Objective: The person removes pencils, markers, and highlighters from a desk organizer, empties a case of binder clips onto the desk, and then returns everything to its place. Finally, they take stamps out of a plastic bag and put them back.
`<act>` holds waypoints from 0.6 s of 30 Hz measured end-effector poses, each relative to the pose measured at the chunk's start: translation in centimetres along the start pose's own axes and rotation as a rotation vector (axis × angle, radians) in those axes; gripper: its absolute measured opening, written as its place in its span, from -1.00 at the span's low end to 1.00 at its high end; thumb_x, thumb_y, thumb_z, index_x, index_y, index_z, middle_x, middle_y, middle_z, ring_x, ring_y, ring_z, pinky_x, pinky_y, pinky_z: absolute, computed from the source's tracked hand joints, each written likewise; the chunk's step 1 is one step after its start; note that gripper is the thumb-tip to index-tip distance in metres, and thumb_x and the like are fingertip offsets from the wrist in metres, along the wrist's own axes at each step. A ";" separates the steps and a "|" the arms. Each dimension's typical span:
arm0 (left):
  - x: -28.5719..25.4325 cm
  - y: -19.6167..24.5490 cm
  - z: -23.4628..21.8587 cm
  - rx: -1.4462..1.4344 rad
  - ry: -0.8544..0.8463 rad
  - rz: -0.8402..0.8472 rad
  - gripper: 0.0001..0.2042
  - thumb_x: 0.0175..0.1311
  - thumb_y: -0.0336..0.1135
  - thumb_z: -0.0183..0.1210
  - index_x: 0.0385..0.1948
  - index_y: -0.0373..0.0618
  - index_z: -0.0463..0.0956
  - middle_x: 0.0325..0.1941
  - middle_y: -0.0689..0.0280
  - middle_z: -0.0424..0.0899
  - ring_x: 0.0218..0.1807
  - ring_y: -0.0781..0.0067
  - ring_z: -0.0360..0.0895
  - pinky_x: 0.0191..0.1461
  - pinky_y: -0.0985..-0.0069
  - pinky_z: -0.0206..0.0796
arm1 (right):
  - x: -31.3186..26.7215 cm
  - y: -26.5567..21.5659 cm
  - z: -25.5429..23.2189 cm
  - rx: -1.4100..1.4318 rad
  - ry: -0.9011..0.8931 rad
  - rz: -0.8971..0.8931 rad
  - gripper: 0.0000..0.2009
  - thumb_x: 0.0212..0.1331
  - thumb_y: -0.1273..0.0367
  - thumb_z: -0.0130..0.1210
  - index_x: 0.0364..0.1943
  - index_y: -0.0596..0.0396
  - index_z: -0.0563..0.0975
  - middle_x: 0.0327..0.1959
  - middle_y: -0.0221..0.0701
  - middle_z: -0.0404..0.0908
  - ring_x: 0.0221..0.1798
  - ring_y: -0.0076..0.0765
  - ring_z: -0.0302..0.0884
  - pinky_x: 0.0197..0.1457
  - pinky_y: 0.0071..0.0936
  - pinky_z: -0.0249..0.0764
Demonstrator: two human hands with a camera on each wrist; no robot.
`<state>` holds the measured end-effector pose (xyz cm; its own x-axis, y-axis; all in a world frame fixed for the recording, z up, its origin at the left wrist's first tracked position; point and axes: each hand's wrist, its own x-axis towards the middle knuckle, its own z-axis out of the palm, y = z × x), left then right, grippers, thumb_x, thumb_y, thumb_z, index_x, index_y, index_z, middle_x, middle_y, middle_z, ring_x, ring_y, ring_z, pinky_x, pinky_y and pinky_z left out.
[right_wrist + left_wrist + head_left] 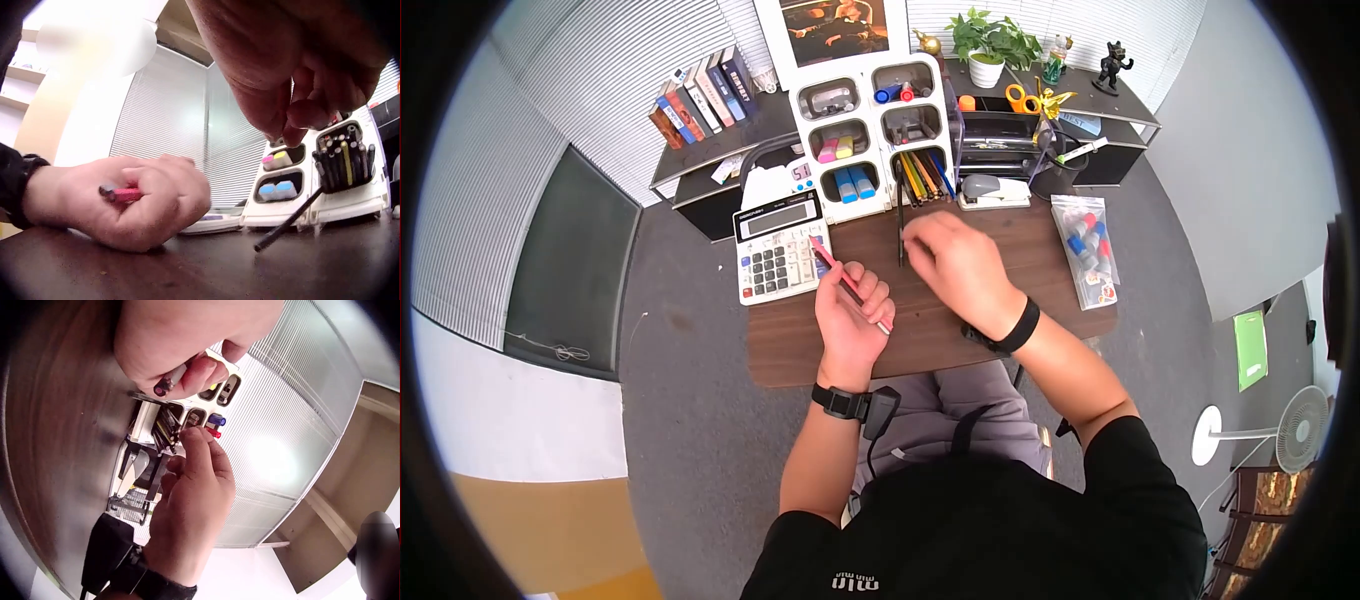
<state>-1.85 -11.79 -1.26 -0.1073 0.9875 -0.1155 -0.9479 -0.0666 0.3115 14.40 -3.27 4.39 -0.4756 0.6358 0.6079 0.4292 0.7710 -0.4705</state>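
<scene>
1. Left hand [852,325]: I see it resting near the middle of the desk [800,350], fingers curled round a pink pencil [848,283]. The pencil's long axis runs diagonally, one end pointing toward the calculator [781,250] at the back left corner, the other toward the front edge. The fist covers its middle.

2. Right hand [958,265]: I see it raised just beyond the left hand, fingertips pinching the top of a black pencil [900,225]. From the head view the pencil lies front to back; the right wrist view shows it slanting, its lower tip on the desk and its upper end hidden behind the fingers.

3. Organiser [875,135]: a white compartment unit at the back edge. Its lower right compartment holds standing pencils, just beside the black one. I cannot tell whether they touch.

4. Stapler [993,190]: right of the organiser.

5. Plastic bag [1085,250]: at the right edge; contents too small to identify.
</scene>
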 end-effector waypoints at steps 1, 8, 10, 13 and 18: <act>0.0 -0.1 0.0 0.009 -0.001 0.001 -0.73 0.53 -0.06 0.08 -0.34 0.00 0.42 -0.52 0.46 0.33 -0.55 0.60 0.22 -0.55 0.64 0.09 | 0.5 0.1 -0.3 -0.002 0.001 0.003 -0.91 0.23 0.42 0.25 -0.21 0.01 0.64 -0.27 -0.28 0.67 -0.24 0.06 0.71 -0.23 -0.08 0.64; 0.2 0.0 -0.1 0.028 0.017 -0.009 -0.73 0.51 -0.03 0.09 -0.35 0.03 0.41 -0.51 0.46 0.36 -0.54 0.60 0.24 -0.50 0.61 0.12 | -1.3 -0.2 0.7 -0.077 -0.408 -0.034 -0.85 0.20 0.32 0.28 -0.20 0.00 0.65 -0.22 -0.21 0.66 -0.20 0.04 0.74 -0.17 -0.05 0.69; 0.1 -0.1 -0.1 0.042 0.029 -0.005 -0.73 0.50 -0.03 0.09 -0.34 0.02 0.42 -0.51 0.46 0.36 -0.53 0.60 0.24 -0.49 0.60 0.11 | -1.8 0.3 1.4 -0.113 -0.435 -0.046 -0.84 0.19 0.33 0.28 -0.19 0.02 0.64 -0.22 -0.23 0.65 -0.19 0.03 0.74 -0.16 -0.07 0.69; 0.1 0.0 -0.5 0.039 0.013 0.005 -0.73 0.50 -0.02 0.10 -0.33 0.03 0.42 -0.51 0.46 0.36 -0.53 0.60 0.25 -0.49 0.60 0.10 | -2.4 0.5 1.5 -0.149 -0.465 -0.068 -0.83 0.16 0.35 0.30 -0.22 0.07 0.62 -0.23 -0.25 0.64 -0.16 -0.01 0.73 -0.14 -0.11 0.69; 0.3 0.0 0.0 0.058 0.025 -0.002 -0.72 0.50 -0.01 0.10 -0.32 0.02 0.42 -0.51 0.46 0.36 -0.52 0.59 0.25 -0.49 0.59 0.09 | -2.0 0.4 0.8 -0.161 -0.414 -0.091 -0.75 0.13 0.35 0.32 -0.10 0.02 0.67 -0.18 -0.31 0.62 -0.10 -0.07 0.71 -0.10 -0.16 0.67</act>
<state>-1.83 -11.51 -1.31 -0.1139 0.9836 -0.1395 -0.9291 -0.0557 0.3657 14.92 -4.16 2.49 -0.7698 0.5525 0.3195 0.4701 0.8295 -0.3016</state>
